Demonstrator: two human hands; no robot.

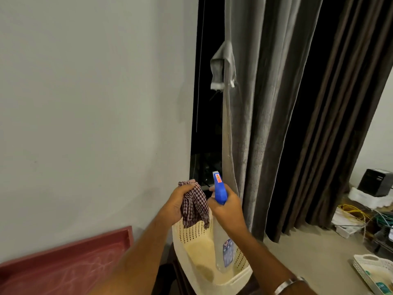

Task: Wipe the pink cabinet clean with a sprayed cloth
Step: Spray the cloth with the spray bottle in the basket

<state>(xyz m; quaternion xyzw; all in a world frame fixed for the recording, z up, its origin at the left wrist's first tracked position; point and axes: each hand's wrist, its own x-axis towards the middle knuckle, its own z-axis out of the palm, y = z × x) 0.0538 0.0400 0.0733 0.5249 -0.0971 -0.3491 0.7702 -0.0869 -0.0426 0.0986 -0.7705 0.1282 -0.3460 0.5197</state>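
My left hand (175, 204) grips a bunched red-and-white checked cloth (194, 206), which hangs down from my fist. Just to its right, my right hand (228, 211) holds a clear spray bottle (223, 245) by the neck; the blue trigger head (220, 191) points up and away, close beside the cloth. Both hands hover above a cream basket. The pink cabinet's top (63, 265) lies at the lower left against the wall, below my left forearm.
A cream perforated plastic basket (191, 237) sits under my hands on a dark stand. Grey curtains (276, 113) hang to the right over a dark window. Cables, boxes and a white tray (374, 271) lie on the floor at the right.
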